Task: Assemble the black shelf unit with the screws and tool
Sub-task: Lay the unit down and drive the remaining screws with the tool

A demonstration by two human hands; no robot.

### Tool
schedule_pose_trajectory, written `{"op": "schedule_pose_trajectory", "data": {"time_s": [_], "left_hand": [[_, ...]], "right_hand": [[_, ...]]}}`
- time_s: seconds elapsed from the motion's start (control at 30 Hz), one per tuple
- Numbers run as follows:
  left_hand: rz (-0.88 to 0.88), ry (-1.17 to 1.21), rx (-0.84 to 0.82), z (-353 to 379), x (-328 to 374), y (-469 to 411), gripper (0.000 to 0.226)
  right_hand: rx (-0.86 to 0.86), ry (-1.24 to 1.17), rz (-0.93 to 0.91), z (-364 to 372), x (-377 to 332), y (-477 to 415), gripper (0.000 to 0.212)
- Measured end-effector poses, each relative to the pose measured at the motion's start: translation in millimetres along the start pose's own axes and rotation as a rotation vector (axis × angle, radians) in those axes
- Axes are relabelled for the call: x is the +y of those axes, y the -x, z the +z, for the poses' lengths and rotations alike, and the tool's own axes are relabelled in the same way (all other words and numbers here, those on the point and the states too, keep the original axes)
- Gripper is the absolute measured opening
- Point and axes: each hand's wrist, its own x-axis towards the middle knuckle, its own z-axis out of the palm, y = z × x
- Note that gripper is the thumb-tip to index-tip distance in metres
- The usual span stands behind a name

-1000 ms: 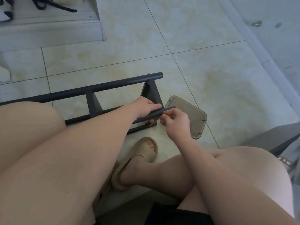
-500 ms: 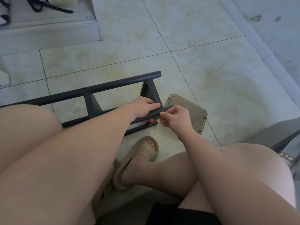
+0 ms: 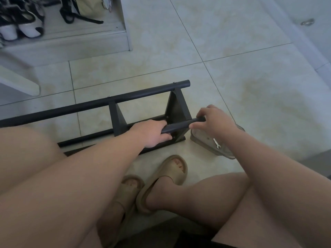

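- My left hand (image 3: 152, 134) grips the black tube (image 3: 179, 125); my right hand (image 3: 215, 120) clasps its end, fingers curled.
- Black shelf frame (image 3: 139, 94) lies sideways on the floor (image 3: 241, 83).

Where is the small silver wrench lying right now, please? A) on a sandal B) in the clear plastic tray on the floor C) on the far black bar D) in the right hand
B: the small silver wrench lies inside the clear plastic tray, while the left hand and right hand both grip the black tube.
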Motion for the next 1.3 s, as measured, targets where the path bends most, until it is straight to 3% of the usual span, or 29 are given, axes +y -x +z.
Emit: {"op": "schedule_pose_trajectory", "data": {"time_s": [0.13,0.4,0.57,0.7,0.8,0.93,1.07,1.2,1.3], "left_hand": [[0.015,-0.056,0.090,-11.3,-14.1,-4.5,0.034],[-0.070,-0.160,0.087,-47.1,-45.5,-30.0,0.038],[-0.211,-0.138,0.084,-64.7,-52.0,-33.7,0.041],[-0.309,-0.110,0.094,-74.7,-47.0,-32.1,0.031],[-0.323,-0.129,0.096,-77.2,-36.8,-23.3,0.034],[-0.294,-0.178,0.188,-83.5,-14.9,-10.9,0.046],[-0.186,-0.073,0.200,-100.1,45.4,-13.6,0.041],[0.039,-0.156,0.091,-117.3,97.7,-19.0,0.043],[0.099,-0.238,0.042,-114.0,106.1,-23.2,0.047]], "right_hand": [[0.069,-0.125,-0.051,11.8,-10.9,-13.0,0.041],[0.178,-0.276,-0.040,17.8,-37.1,-44.9,0.042],[0.192,-0.222,-0.022,14.5,-62.1,-66.2,0.057],[0.200,-0.139,-0.006,11.9,-72.7,-73.5,0.056],[0.152,-0.112,-0.029,8.7,-69.6,-65.2,0.072],[0.100,-0.052,-0.140,-7.7,-49.6,-38.6,0.074],[0.052,0.312,-0.265,-37.5,-14.5,-8.5,0.073],[0.062,0.430,-0.230,-61.1,20.8,13.5,0.073],[0.011,0.502,-0.168,-64.1,55.7,25.6,0.073]]}}
